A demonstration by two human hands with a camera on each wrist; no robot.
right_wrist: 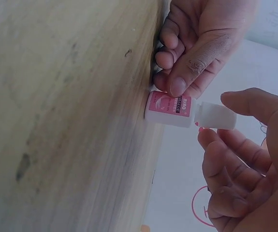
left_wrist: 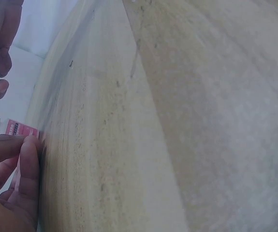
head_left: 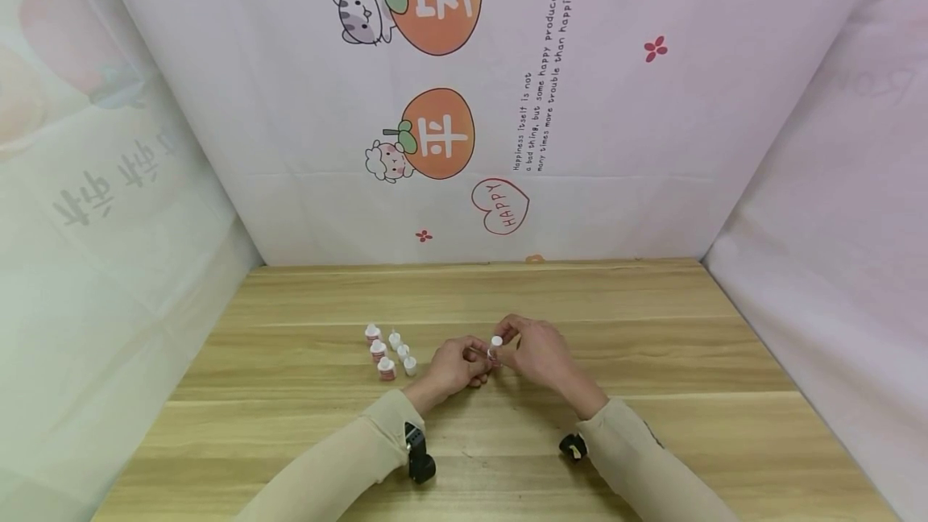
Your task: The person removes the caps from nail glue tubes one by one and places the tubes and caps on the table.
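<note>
A small white bottle (right_wrist: 170,110) with a pink label stands on the wooden table between the two hands. My left hand (head_left: 454,366) pinches its body low down, thumb and index finger at the label, as the right wrist view shows. On top is a white cap (right_wrist: 217,116). The right hand (head_left: 542,353) has its thumb on one side of this cap and fingertips on the other. In the left wrist view, part of the pink label (left_wrist: 22,128) shows past the left fingertips, while the rest of the bottle is mostly hidden.
Left of the hands, three similar bottles (head_left: 379,350) with pink labels stand in a row. Beside them is a row of three small white pieces (head_left: 403,352) with narrow tips. Printed white cloth (head_left: 594,216) walls the wooden table (head_left: 652,441) at the back and sides.
</note>
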